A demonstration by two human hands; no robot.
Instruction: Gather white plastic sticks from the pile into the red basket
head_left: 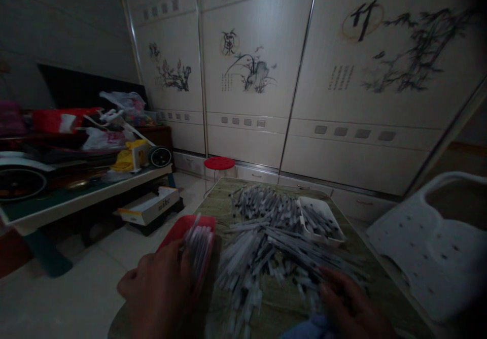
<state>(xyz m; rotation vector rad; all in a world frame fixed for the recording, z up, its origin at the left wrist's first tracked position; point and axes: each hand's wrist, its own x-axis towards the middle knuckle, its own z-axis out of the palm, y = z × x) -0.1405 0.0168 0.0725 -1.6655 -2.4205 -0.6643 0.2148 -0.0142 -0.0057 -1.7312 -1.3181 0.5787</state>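
Observation:
My left hand [162, 283] is at the near end of a red basket [175, 231], its fingers closed around a clear slim pen tube [196, 224] that sticks up at a slant. Several more clear pen tubes [201, 245] lie lengthwise in that basket. On the right, my right hand [353, 303] has curled fingers at the edge of a big heap of pen pieces [262, 237], grey and translucent with dark ends. What sits between those fingertips is too dim and blurred to make out. A white basket [321, 204] at the heap's far right holds more pen pieces.
The heap covers much of a low green, stone-patterned table [213, 197]. Beyond it stands a red round stool [219, 163]. A white plastic chair [426, 237] is close on the right. At left, a cluttered bench [87, 204] stands above a cardboard box [152, 207]. Wardrobe doors [247, 141] line the back.

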